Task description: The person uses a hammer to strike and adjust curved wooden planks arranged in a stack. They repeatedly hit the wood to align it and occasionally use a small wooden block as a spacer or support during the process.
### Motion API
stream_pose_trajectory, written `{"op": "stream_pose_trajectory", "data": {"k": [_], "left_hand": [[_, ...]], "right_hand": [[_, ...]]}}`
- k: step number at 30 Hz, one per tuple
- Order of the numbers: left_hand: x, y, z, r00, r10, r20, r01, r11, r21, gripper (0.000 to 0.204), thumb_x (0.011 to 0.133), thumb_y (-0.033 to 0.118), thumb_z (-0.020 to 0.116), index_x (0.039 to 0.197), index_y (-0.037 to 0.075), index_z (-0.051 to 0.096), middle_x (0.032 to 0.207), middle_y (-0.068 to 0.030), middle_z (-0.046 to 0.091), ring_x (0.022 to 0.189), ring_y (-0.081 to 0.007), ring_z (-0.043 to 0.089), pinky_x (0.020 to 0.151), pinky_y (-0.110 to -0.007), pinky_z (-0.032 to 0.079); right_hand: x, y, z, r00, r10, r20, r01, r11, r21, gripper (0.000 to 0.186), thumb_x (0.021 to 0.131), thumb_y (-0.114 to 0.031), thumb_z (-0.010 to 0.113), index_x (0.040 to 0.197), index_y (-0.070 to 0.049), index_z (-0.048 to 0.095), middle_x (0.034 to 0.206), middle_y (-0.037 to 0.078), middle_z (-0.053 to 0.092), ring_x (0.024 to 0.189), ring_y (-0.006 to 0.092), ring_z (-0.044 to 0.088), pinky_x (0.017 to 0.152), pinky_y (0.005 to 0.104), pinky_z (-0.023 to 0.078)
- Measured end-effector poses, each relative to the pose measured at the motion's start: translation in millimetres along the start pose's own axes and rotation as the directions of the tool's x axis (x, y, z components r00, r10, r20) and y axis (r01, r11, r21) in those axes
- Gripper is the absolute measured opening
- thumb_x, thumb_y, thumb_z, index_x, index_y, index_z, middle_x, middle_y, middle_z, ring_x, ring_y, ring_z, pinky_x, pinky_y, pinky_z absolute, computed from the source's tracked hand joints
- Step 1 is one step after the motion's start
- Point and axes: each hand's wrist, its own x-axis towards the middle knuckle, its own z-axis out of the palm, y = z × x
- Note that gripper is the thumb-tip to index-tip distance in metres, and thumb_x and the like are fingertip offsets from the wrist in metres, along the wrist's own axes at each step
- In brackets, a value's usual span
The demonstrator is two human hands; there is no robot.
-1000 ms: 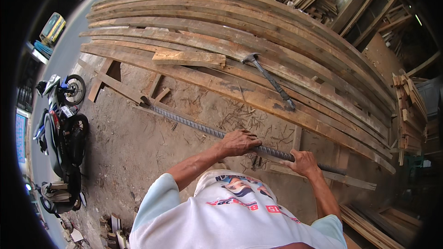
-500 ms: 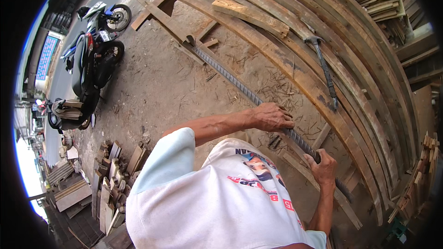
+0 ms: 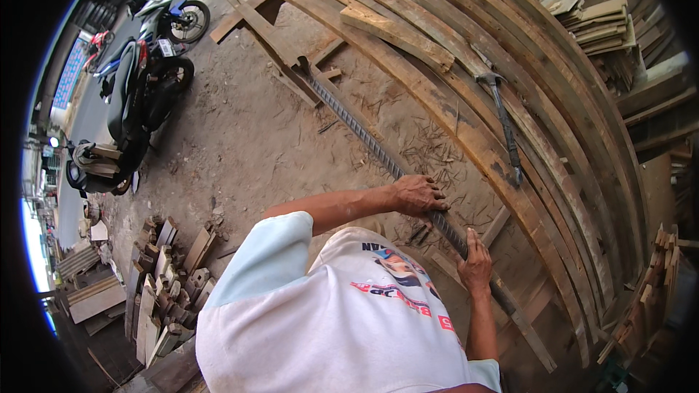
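The left hand [image 3: 418,195] is curling over a ribbed bar [image 3: 365,136]; the right hand [image 3: 476,268] is resting half-open, possibly letting it roll.

— What has been changed on the ribbed bar [image 3: 357,127]?
— The right hand [image 3: 476,266], earlier curled round it, has been straightened at the fingers and brought nearer the left hand [image 3: 418,195].

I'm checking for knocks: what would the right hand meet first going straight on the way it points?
Past the ribbed bar it touches, the right hand would probably meet the nearest long wooden beam, though relative heights are hard to judge.
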Motion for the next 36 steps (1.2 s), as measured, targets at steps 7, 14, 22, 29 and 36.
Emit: {"op": "stream_pose_trajectory", "data": {"k": [7, 14, 22, 29, 36], "left_hand": [[-19.1, 11.8, -1.8, 0.955, 0.078, -0.286, -0.087, 0.996, -0.018, 0.065, 0.081, 0.059, 0.077, 0.126, 0.013, 0.063, 0.125, -0.0121, 0.066, 0.125, -0.0331, 0.06, 0.104, -0.046, 0.046], [-97.3, 20.6, 7.1, 0.231, -0.662, -0.713, 0.244, 0.749, -0.616, 0.055, 0.093, 0.049, 0.073, 0.123, 0.005, 0.058, 0.115, -0.0124, 0.064, 0.108, -0.0296, 0.062, 0.094, -0.043, 0.049], [-158.3, -65.3, 39.5, 0.363, -0.908, 0.208, -0.326, -0.333, -0.885, 0.077, 0.1, 0.074, 0.042, 0.114, 0.001, 0.06, 0.107, -0.0134, 0.067, 0.1, -0.026, 0.066, 0.093, -0.045, 0.056], [-149.4, -101.1, 67.6, 0.223, -0.969, 0.108, -0.069, -0.126, -0.99, 0.085, 0.1, 0.075, 0.037, 0.1, -0.006, 0.065, 0.087, -0.0123, 0.064, 0.082, -0.0231, 0.067, 0.081, -0.045, 0.062], [-144.4, -92.3, 16.0, 0.173, -0.97, 0.173, -0.087, -0.19, -0.978, 0.079, 0.103, 0.067, 0.044, 0.094, -0.01, 0.061, 0.084, -0.014, 0.062, 0.082, -0.0238, 0.068, 0.071, -0.04, 0.064]], "right_hand": [[-19.1, -18.3, 5.8, 0.97, -0.1, -0.22, 0.087, 0.994, -0.066, 0.063, 0.077, -0.012, 0.086, 0.131, -0.005, 0.055, 0.124, 0.021, 0.061, 0.114, 0.0437, 0.061, 0.093, 0.0511, 0.05], [-20.4, -35.5, 10.4, 0.977, -0.033, -0.212, 0.03, 0.999, -0.015, 0.046, 0.074, -0.007, 0.086, 0.108, -0.001, 0.055, 0.099, 0.023, 0.056, 0.096, 0.0453, 0.059, 0.08, 0.0538, 0.049], [-50.8, -88.2, 81.8, 0.984, 0.15, 0.093, -0.162, 0.977, 0.138, 0.038, 0.081, -0.014, 0.081, 0.104, -0.004, 0.053, 0.084, 0.026, 0.068, 0.079, 0.0482, 0.069, 0.064, 0.0554, 0.053], [-23.5, -107.7, 26.5, 0.936, 0.276, 0.219, -0.303, 0.948, 0.102, 0.032, 0.084, -0.023, 0.079, 0.098, -0.005, 0.056, 0.078, 0.025, 0.07, 0.075, 0.0467, 0.07, 0.064, 0.0561, 0.053], [19.3, -74.7, 71.3, 0.878, 0.339, 0.339, -0.404, 0.903, 0.144, 0.03, 0.086, -0.021, 0.074, 0.105, -0.002, 0.061, 0.086, 0.028, 0.07, 0.09, 0.0491, 0.069, 0.076, 0.0553, 0.053]]}}
